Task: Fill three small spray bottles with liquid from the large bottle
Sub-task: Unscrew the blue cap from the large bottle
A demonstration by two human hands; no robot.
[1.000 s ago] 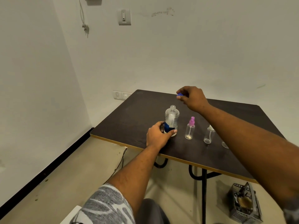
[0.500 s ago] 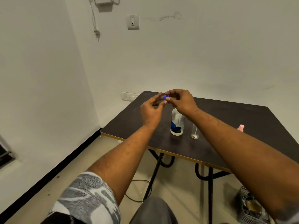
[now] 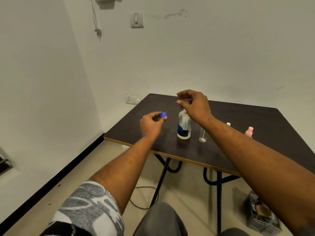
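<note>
My left hand (image 3: 150, 124) pinches the blue cap (image 3: 163, 114); my right hand (image 3: 194, 106), loosely curled and empty, hovers over the large bottle (image 3: 184, 128). Opening seems done; pouring likely next

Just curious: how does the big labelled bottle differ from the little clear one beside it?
The large bottle is taller and wider than the small clear bottle. The large bottle wears a blue and white label; the small clear bottle is plain, with a thin tube inside. The right hand hovers over the large bottle, not the small one. Both stand upright on the table.
</note>
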